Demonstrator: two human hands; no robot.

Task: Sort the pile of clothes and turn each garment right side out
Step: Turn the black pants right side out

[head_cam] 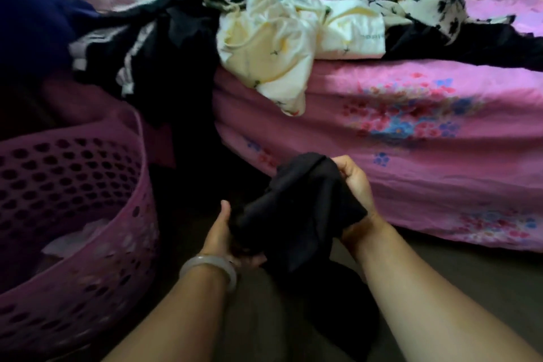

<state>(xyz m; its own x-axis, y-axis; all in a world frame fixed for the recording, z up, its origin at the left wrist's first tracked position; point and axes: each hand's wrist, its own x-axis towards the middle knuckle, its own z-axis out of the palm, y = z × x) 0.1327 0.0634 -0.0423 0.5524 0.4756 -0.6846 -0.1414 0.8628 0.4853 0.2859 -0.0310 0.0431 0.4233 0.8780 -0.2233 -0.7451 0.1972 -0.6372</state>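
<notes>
A home bedroom: a bed [411, 138] in pink floral sheets, clothes heaped on it, laundry basket [73, 214] alongside.

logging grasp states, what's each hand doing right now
left hand: grips the black garment from below.
right hand: grips the same black garment at its top.

Forearms extended, left hand [224, 231] and right hand [354, 182] grip one black garment [293, 209].

Basket [88, 214] left of bed [411, 156], clothes [279, 38] on bed
</notes>
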